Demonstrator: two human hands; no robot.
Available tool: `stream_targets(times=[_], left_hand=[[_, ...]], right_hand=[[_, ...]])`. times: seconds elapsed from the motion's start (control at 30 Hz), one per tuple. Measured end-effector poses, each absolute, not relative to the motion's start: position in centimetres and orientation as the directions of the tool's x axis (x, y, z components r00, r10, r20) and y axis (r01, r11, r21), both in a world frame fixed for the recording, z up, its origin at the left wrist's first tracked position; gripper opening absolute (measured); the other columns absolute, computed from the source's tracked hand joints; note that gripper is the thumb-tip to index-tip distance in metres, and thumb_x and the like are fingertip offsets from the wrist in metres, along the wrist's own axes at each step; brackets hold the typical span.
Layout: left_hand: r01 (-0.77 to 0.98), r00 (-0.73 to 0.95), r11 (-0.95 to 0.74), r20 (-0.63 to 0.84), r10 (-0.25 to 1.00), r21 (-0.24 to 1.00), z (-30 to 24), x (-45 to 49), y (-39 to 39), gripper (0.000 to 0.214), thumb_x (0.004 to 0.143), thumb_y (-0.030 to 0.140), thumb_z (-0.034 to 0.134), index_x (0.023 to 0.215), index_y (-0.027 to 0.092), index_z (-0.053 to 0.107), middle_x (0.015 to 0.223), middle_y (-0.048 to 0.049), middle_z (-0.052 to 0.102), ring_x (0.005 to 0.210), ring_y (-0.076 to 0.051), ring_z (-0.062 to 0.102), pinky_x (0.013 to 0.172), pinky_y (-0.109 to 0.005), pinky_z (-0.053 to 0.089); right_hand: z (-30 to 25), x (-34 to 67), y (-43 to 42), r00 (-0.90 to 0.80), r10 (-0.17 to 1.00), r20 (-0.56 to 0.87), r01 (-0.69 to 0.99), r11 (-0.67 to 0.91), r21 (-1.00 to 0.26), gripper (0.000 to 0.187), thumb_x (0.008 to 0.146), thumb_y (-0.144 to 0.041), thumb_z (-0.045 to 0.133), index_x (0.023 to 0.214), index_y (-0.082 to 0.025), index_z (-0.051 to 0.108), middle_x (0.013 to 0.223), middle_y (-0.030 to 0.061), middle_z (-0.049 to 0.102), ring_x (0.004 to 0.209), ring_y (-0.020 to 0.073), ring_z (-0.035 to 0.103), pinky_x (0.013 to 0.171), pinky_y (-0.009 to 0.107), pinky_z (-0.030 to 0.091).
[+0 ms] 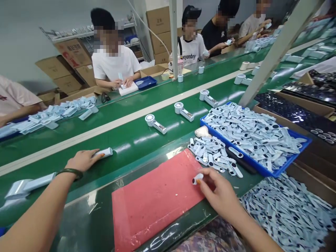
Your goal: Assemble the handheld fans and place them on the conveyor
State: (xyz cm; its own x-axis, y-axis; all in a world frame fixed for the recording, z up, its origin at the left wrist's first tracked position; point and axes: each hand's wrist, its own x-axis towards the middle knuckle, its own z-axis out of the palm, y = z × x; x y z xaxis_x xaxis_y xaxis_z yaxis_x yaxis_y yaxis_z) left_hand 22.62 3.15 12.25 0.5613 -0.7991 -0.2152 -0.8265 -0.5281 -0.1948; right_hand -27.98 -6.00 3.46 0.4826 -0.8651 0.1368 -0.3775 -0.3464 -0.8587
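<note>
On the green conveyor belt, my left hand [81, 161] is closed round a pale handheld fan [107, 152]; one end of its body pokes out past my fingers and the rest is hidden. A dark bracelet circles that wrist. Over the right edge of a red mat [154, 199], my right hand [216, 190] pinches a small pale-blue plastic cover [197, 178] with a dark oval at its end. Just beyond it lies a loose heap of similar covers [210, 154]. Another handheld fan [39, 182] lies beside my left forearm.
Several handheld fans [158, 126] lie spaced along the belt [126, 140]. A blue tray [291, 162] heaped with covers stands right, above a box of more pieces [286, 210]. A slanted metal post [278, 52] rises there. Several co-workers [115, 63] sit across the belt.
</note>
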Motion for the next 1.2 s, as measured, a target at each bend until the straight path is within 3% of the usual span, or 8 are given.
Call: stream_targets(times=[0.17,0.33,0.47,0.53,0.67,0.87,1.07,1.2], left_hand=[[-0.813,0.573,-0.522,-0.199,-0.795,-0.259,12.1,21.0,5.5,0.063,0.092,0.067,0.035,0.134,0.026,0.059,0.13,-0.0132,0.053,0.121,-0.039,0.041,0.094,-0.052,0.041],[-0.812,0.582,-0.527,-0.29,-0.759,-0.25,11.8,20.6,5.1,0.057,0.091,0.055,0.045,0.131,0.018,0.06,0.121,-0.0121,0.057,0.108,-0.029,0.052,0.092,-0.036,0.042],[-0.928,0.355,-0.316,-0.211,-0.911,-0.196,12.7,15.2,3.6,0.047,0.088,0.054,0.053,0.126,0.028,0.064,0.11,-0.0042,0.061,0.103,-0.024,0.053,0.084,-0.032,0.04],[-0.988,0.112,-0.101,-0.084,-0.99,-0.118,13.1,10.3,2.9,0.041,0.088,0.055,0.058,0.12,0.03,0.065,0.104,-0.003,0.061,0.099,-0.023,0.053,0.079,-0.033,0.039],[-0.971,-0.233,0.237,0.078,-0.969,0.034,12.0,0.5,1.5,0.036,0.092,0.055,0.057,0.106,0.023,0.065,0.099,-0.0046,0.061,0.089,-0.021,0.05,0.077,-0.036,0.037],[-0.935,-0.296,0.304,0.07,-0.953,0.183,8.4,-5.0,0.5,0.036,0.091,0.055,0.06,0.107,0.022,0.061,0.099,-0.0043,0.058,0.09,-0.022,0.047,0.075,-0.037,0.036],[-0.833,-0.286,0.304,0.111,-0.952,0.462,8.7,-4.2,1.0,0.045,0.09,0.055,0.063,0.119,0.022,0.055,0.11,-0.004,0.057,0.097,-0.02,0.048,0.084,-0.037,0.04],[-0.773,-0.279,0.339,0.193,-0.941,0.537,8.9,-4.6,1.4,0.025,0.097,0.042,0.057,0.111,0.022,0.057,0.111,-0.0023,0.058,0.101,-0.018,0.05,0.088,-0.037,0.04]], right_hand=[[3.7,-26.9,-5.2,0.603,-0.788,0.126,-0.421,-0.448,-0.789,0.019,0.1,-0.035,0.048,0.111,-0.025,0.06,0.105,-0.0019,0.059,0.091,0.0095,0.056,0.08,0.026,0.042],[3.9,-28.6,-5.8,0.608,-0.784,0.121,-0.621,-0.565,-0.543,0.018,0.1,-0.035,0.052,0.105,-0.023,0.064,0.108,0.0013,0.057,0.102,0.0161,0.053,0.083,0.031,0.038],[4.4,-29.5,-5.6,0.623,-0.767,0.153,-0.578,-0.583,-0.57,0.016,0.1,-0.036,0.054,0.109,-0.026,0.063,0.105,-0.002,0.058,0.095,0.0116,0.055,0.079,0.026,0.038],[5.1,-29.6,-5.2,0.614,-0.762,0.207,-0.52,-0.588,-0.62,0.015,0.1,-0.035,0.055,0.108,-0.025,0.062,0.1,-0.0027,0.059,0.088,0.0089,0.054,0.075,0.024,0.037],[7.1,-29.6,-4.2,0.597,-0.738,0.316,-0.386,-0.609,-0.693,0.015,0.099,-0.034,0.055,0.105,-0.023,0.062,0.092,-0.0017,0.057,0.079,0.0059,0.052,0.07,0.021,0.036],[8.3,-28.4,-4.4,0.61,-0.731,0.305,-0.444,-0.634,-0.633,0.014,0.099,-0.03,0.052,0.102,-0.021,0.062,0.089,-0.0005,0.056,0.078,0.0089,0.05,0.071,0.025,0.034],[7.5,-25.9,-4.8,0.671,-0.67,0.316,-0.467,-0.714,-0.522,0.013,0.098,-0.028,0.051,0.098,-0.019,0.06,0.091,0.0006,0.056,0.084,0.0145,0.049,0.074,0.028,0.032],[7.4,-25.5,-4.7,0.699,-0.664,0.264,-0.498,-0.718,-0.487,0.014,0.098,-0.028,0.051,0.096,-0.02,0.061,0.09,0.0016,0.056,0.085,0.0161,0.049,0.074,0.029,0.031]])
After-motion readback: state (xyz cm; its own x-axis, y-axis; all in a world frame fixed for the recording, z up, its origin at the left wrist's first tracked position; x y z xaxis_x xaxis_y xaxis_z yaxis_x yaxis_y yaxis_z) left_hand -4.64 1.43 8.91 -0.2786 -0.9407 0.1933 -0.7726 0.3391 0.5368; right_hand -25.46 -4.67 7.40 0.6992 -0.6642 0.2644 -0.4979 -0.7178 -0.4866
